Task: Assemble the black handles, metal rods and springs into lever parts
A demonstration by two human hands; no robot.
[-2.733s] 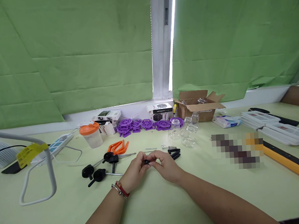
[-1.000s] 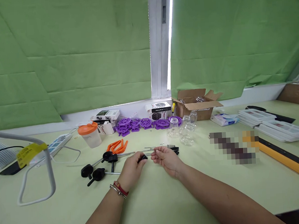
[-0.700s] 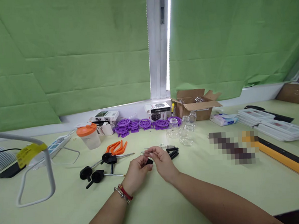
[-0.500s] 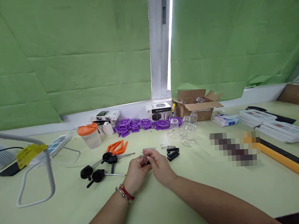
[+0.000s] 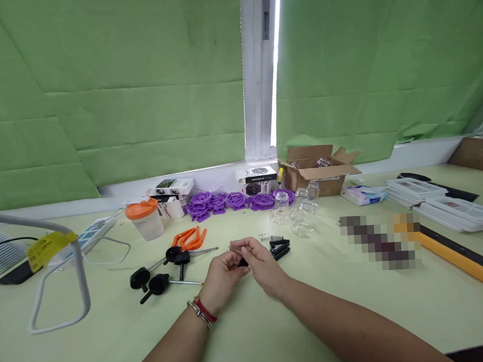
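My left hand [image 5: 223, 275] is closed around a small black part [image 5: 243, 262] at the middle of the table. Close against it, my right hand [image 5: 258, 261] pinches a small metal spring [image 5: 236, 249], which shows between the fingers of both hands. Just beyond my right hand lie loose springs [image 5: 272, 238] and several black pieces [image 5: 280, 249]. Black knobs with metal rods [image 5: 159, 284] rest left of my left hand, and orange clamp-like parts [image 5: 190, 239] lie behind them.
Purple plastic parts [image 5: 235, 201] line the back. Clear glass jars [image 5: 302, 223] stand before an open cardboard box [image 5: 326, 185]. An orange-lidded cup [image 5: 145, 221] and a grey wire frame [image 5: 81, 281] are at left. White plastic cases [image 5: 456, 211] lie right.
My right hand has shifted slightly right, and more of the spring shows between the hands. The black part in my left hand is also more visible.
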